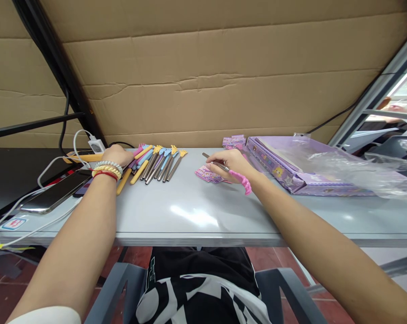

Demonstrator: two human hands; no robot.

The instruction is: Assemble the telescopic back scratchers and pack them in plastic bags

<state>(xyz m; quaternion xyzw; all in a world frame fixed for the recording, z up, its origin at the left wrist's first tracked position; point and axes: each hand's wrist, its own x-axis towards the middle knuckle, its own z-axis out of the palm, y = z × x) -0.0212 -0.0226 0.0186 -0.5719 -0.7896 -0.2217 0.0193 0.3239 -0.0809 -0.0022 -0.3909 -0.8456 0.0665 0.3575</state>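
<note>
My left hand [117, 155], with bracelets at its wrist, rests at the left end of a row of back scratchers [156, 164]; its fingers are hidden, so I cannot tell if it grips one. These have metal rods, small yellow and blue hand-shaped heads, and some coloured handles. Further right, my right hand [232, 162] is closed on a back scratcher [220, 165] with a metal rod and a curled pink end pointing toward me. Beneath that hand, several small pink printed cards [208, 174] lie on the grey table [176, 211].
A purple printed box [280, 173] with clear plastic bags [351, 166] stands at the right. More pink cards [234, 142] lie behind my right hand. On the left are a phone [56, 191], white cables and a white charger [96, 145]. A cardboard wall [206, 90] rises behind.
</note>
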